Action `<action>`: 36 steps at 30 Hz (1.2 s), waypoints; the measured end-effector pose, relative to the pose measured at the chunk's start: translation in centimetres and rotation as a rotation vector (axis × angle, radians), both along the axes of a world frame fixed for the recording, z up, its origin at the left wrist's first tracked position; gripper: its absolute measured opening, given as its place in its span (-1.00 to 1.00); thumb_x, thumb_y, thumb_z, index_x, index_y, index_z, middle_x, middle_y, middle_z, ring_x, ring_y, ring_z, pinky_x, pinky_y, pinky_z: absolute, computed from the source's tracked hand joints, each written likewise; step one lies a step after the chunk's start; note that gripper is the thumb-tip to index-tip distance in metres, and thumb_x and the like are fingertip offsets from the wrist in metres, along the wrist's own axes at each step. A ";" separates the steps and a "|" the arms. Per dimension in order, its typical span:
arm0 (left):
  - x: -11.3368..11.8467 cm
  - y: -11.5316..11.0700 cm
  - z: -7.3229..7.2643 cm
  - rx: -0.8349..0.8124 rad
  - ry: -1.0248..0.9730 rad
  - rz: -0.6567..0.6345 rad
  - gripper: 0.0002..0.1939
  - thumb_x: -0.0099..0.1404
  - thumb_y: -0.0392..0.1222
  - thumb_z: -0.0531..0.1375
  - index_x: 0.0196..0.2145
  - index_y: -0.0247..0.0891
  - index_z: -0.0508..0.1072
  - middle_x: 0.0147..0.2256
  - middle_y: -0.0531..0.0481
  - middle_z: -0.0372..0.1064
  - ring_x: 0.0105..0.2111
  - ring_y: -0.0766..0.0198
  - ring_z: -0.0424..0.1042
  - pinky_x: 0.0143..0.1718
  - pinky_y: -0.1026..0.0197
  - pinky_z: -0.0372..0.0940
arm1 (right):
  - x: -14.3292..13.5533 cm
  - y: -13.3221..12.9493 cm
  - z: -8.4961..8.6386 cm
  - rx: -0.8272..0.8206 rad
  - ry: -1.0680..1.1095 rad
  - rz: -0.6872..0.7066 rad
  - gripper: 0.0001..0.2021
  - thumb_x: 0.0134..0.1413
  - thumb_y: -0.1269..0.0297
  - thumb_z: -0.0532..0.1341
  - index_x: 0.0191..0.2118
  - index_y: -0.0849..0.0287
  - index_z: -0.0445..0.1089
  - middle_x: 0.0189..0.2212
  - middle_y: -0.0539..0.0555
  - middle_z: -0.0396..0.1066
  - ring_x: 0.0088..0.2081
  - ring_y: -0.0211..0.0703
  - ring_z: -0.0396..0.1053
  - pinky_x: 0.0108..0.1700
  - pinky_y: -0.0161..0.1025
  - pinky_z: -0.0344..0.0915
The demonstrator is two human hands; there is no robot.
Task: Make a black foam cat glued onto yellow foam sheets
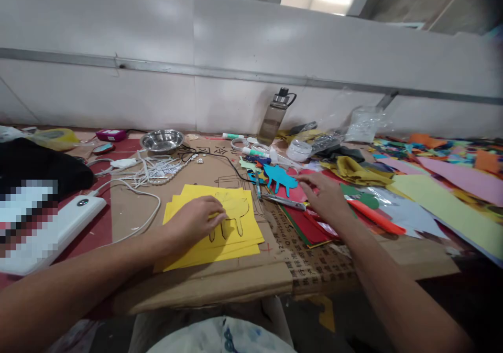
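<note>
My left hand rests on a small stack of yellow paper, its fingers lying loosely over the top sheet. A dark outline of a four-legged animal is drawn on that sheet, partly covered by the hand. To the right, my right hand hovers with thumb and forefinger apart at the edge of a blue animal-shaped paper cutout. Whether the fingertips touch the cutout cannot be made out. A grey utility knife lies just below the cutout. Red paper sheets lie beneath the right hand.
A metal bowl, white cords and a white power bank are on the left. Behind stand a water bottle and glue sticks. An orange cutter and coloured paper lie on the right.
</note>
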State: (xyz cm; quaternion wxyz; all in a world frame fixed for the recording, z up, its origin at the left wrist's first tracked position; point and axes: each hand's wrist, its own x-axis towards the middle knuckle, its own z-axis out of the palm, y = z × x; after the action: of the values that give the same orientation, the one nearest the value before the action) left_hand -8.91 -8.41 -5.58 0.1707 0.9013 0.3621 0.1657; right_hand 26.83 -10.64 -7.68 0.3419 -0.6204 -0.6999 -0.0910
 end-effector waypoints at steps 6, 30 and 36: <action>-0.5 3.3 1.0 -0.042 0.076 0.210 -0.60 0.30 -0.01 0.16 0.01 -0.26 0.50 -0.08 -0.17 0.48 -0.16 0.10 0.49 -0.08 0.08 0.34 | 3.3 -4.8 -2.7 -0.247 -0.174 0.077 -0.67 0.24 0.24 0.04 -0.02 0.11 0.48 -0.03 0.24 0.47 0.00 0.09 0.43 0.09 0.16 0.35; 3.1 7.9 0.1 -0.326 0.132 0.278 -0.48 -0.12 -0.12 0.43 -0.15 -0.21 0.48 -0.27 -0.05 0.52 -0.32 0.12 0.47 -0.42 0.25 0.17 | 5.1 -6.2 0.1 -0.200 -0.335 0.074 -0.58 0.08 0.35 0.09 0.06 0.00 0.46 -0.33 0.24 0.32 -0.30 0.08 0.33 -0.27 0.01 0.33; 3.1 9.1 -0.1 -0.455 0.040 0.212 -0.78 -0.14 -0.19 0.43 -0.50 -0.19 0.50 -0.54 0.09 0.43 -0.50 0.27 0.37 -0.48 0.28 0.11 | 1.6 -5.7 0.7 -0.165 -0.337 0.048 -0.42 0.08 0.39 0.07 0.27 0.09 0.26 -0.17 0.23 0.33 -0.14 0.12 0.28 -0.02 0.14 0.32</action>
State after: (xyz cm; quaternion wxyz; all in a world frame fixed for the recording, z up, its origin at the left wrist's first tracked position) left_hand -5.76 0.73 -5.65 0.3436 0.7997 0.4859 0.0793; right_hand 28.41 -16.32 -6.98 0.1700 -0.6055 -0.7669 -0.1278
